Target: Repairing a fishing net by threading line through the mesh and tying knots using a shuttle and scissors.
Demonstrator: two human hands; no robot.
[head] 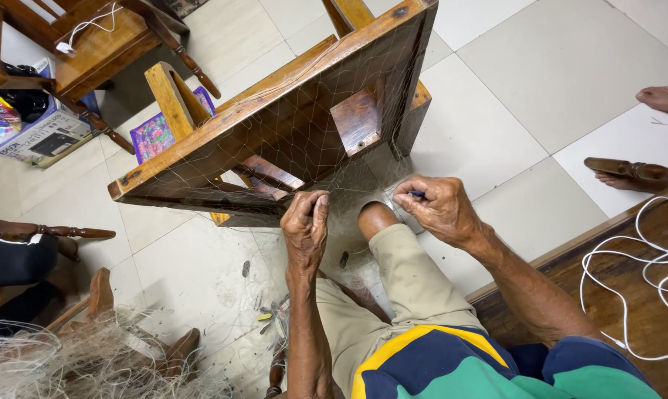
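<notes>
Hands [306,222] [435,205] pinched shut on fishing net [304,140]

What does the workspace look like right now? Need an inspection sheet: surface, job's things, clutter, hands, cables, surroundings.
Surface: pale tiled floor.
Job's things: fine fishing net draped over a tipped wooden stool; small blue-tipped tool in the right hand.
Clutter: heap of net at lower left; small bits on the floor.
Hands: left hand pinches the net; right hand grips the tool at the net.
Cables: white cable looped on a wooden bench; another white cable on a chair.
Surroundings: cardboard box, colourful packet, another person's foot.
</notes>
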